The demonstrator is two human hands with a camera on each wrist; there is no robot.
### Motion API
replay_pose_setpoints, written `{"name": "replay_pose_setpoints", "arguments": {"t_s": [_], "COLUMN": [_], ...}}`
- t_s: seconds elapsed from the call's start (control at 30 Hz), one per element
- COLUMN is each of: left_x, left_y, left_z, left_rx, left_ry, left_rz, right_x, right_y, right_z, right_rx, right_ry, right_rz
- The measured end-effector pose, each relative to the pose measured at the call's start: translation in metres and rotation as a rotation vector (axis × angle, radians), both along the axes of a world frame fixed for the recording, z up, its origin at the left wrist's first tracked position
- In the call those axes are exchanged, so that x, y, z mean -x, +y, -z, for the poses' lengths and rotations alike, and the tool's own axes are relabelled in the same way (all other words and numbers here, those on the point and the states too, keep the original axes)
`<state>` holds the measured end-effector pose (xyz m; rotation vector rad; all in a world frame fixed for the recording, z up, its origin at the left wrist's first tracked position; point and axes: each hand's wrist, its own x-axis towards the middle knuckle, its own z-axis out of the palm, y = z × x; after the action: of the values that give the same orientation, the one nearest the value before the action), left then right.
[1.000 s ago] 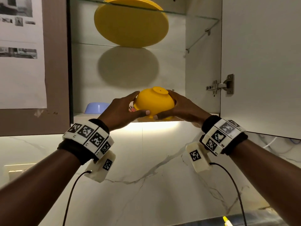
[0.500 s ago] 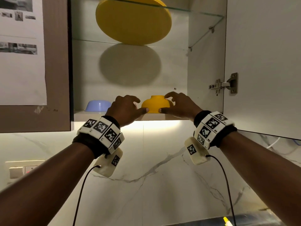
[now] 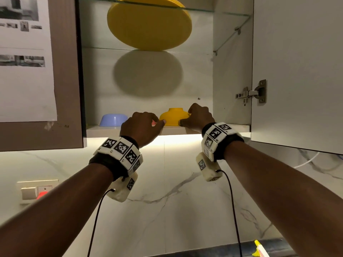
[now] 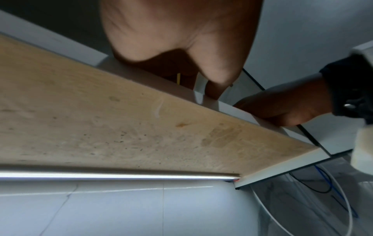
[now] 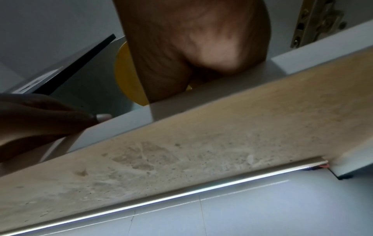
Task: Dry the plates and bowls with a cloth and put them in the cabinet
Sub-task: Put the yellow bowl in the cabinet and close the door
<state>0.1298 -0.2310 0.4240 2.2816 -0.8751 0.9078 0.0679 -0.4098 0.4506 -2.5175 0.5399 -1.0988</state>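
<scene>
Head view has both hands up at the bottom shelf of the open cabinet. The left hand sits just left of the yellow bowl, fingers curled under, thumb poking toward the bowl's rim and touching it or nearly so, honestly can't tell if it's actually gripping anything. The right hand is on the bowl's other side, fingers curled near the rim, thumb at the bowl's lower edge; whether it's holding the bowl or just beside it, can't tell either.

The bowl is upside down on that bottom shelf, between the two hands. A blue bowl sits upside down too, further left on the same shelf, apart from the yellow one. Up above, yellow plates lie on a glass shelf. The cabinet door hangs open on the right with its metal hinge showing.

Both wrist views mostly look at the underside of the cabinet, a stained pale panel with a light strip along its edge. The right wrist view catches a bit of yellow beside the palm.
</scene>
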Motion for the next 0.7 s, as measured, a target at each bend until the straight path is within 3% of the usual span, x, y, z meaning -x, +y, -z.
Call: {"name": "replay_pose_setpoints", "arguments": {"t_s": [0.23,0.33,0.53,0.7], "left_x": [0.007,0.021,0.051,0.068], "left_y": [0.004,0.003,0.008,0.027], "left_z": [0.023,0.034,0.059,0.063], "left_rx": [0.164,0.249,0.265,0.26], "left_ry": [-0.185,-0.228,-0.238,-0.225], "left_rz": [0.061,0.096,0.113,0.108], "right_x": [0.028,0.049,0.1,0.152], "right_y": [-0.009,-0.016,-0.031,-0.043], "right_z": [0.033,0.048,0.081,0.098], "right_rx": [0.034,0.076,0.087,-0.023], "right_ry": [-0.528,-0.684,-0.755,-0.759], "right_rz": [-0.22,-0.229,-0.194,-0.124]}}
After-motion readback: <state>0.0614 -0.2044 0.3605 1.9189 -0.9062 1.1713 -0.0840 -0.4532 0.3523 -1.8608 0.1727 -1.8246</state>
